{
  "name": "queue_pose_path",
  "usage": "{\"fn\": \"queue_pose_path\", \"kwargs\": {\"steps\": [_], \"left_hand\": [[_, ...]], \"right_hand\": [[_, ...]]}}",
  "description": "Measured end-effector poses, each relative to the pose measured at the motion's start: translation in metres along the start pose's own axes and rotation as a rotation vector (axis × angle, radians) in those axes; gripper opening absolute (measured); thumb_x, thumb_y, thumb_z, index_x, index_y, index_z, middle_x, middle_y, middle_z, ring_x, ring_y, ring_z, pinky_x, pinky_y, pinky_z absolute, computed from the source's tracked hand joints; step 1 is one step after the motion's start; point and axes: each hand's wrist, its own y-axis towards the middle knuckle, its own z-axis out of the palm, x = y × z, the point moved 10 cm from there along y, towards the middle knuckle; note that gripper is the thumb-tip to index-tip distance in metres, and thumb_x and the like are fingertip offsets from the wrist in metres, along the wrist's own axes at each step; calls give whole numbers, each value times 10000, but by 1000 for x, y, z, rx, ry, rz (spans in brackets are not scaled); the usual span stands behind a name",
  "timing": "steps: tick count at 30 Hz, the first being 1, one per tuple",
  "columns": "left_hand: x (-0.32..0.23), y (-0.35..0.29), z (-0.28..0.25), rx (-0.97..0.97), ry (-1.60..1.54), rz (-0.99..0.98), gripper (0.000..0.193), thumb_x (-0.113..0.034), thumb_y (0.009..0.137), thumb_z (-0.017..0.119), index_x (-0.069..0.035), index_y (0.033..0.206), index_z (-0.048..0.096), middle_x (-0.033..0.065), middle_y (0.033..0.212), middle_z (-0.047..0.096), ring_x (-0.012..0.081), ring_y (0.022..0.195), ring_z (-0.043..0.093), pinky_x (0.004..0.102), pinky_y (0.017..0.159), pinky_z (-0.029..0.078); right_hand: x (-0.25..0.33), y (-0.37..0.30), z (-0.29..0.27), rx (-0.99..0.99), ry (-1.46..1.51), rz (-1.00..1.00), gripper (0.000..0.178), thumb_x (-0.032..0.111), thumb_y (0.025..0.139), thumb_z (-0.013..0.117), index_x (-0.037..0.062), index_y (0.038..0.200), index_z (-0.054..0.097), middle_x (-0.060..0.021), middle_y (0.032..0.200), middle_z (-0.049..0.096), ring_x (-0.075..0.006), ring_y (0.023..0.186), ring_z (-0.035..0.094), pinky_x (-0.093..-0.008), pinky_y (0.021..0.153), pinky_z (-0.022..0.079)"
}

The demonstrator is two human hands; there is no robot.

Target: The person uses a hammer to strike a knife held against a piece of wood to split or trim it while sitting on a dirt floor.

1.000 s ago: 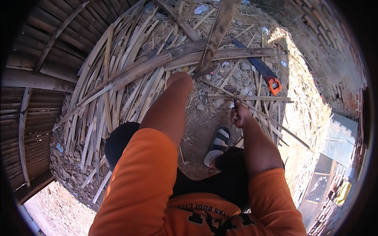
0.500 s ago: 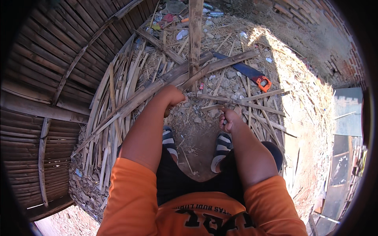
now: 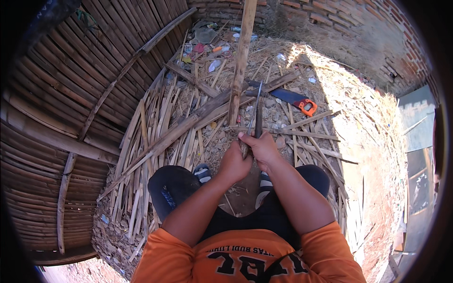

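Note:
My left hand (image 3: 234, 162) is closed round the brown handle of a long, narrow-bladed knife (image 3: 256, 109), its thin blade pointing away from me. Right beside it, my right hand (image 3: 265, 150) grips a dark stick-like piece (image 3: 258, 123) that lies along the blade; whether this is a sheath I cannot make out. The two hands meet in front of my knees, just short of an upright wooden post (image 3: 241, 61). Beyond them rests a handsaw (image 3: 292, 98) with a dark blue blade and an orange handle.
Long wooden beams (image 3: 188, 123) cross on the ground at the post. Split bamboo strips (image 3: 137, 184) lie heaped at the left, more at the right. A slatted bamboo wall (image 3: 42, 85) leans in on the left; a brick wall (image 3: 349, 33) stands behind. Rubble and litter cover the ground.
My hands, earlier apart, have come together in the middle. The long blade and the dark piece now show pointing forward from them. The view has shifted, and my left knee now shows.

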Motion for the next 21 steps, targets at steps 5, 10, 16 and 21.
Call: {"fn": "queue_pose_path", "kwargs": {"steps": [5,10,16,21], "left_hand": [[-5,-18,0,-63,3,186,475,-161,843,710,54,1202,485,280,1029,660,421,942,683,468,806,524],[-6,-4,-8,-181,-245,136,509,-160,874,701,80,1251,457,269,1030,660,371,946,685,443,824,533],[12,20,-4,-72,-510,-60,362,-218,999,601,-8,1255,456,136,1159,625,205,1036,627,378,909,506],[8,24,-26,-27,-797,-162,415,-341,1043,579,-58,1322,458,80,1205,586,166,1098,564,347,967,450]], "right_hand": [[12,-18,-4,-56,72,-48,227,161,853,836,47,877,641,-26,806,642,-112,700,608,-302,633,494],[7,-25,1,1,175,112,365,294,835,869,28,957,650,-44,853,654,-132,746,637,-313,661,517],[2,-32,9,179,201,173,461,347,821,875,16,1015,619,-62,935,670,-171,850,681,-352,739,557],[14,-39,22,248,270,144,422,227,806,890,67,989,545,-28,881,631,-129,792,652,-265,621,481]]}}
